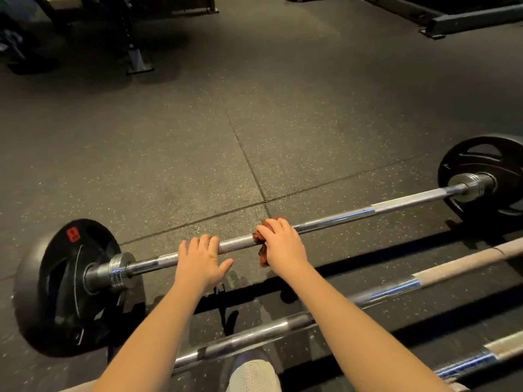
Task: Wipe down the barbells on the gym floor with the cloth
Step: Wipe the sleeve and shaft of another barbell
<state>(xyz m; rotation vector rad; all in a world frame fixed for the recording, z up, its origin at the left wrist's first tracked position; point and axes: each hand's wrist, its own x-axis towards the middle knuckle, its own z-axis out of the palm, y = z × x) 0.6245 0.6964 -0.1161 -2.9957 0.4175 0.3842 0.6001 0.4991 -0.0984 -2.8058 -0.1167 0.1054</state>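
A loaded chrome barbell (353, 215) lies across the rubber floor, with a black plate at its left end (65, 281) and another at its right end (486, 171). My left hand (199, 261) rests on the bar left of centre, fingers curled over the top and thumb spread out below. My right hand (281, 244) grips a small rust-red cloth (261, 251) wrapped around the bar just to the right. Part of the cloth hangs below the bar. A second bare bar (424, 278) and a third (481, 356) lie nearer to me.
A light mesh shoe (253, 376) shows at the bottom edge. Black rack feet (138, 59) stand at the back left and a dark steel frame (464, 22) at the back right. Speckled rubber floor tiles (198, 142) stretch beyond the barbell.
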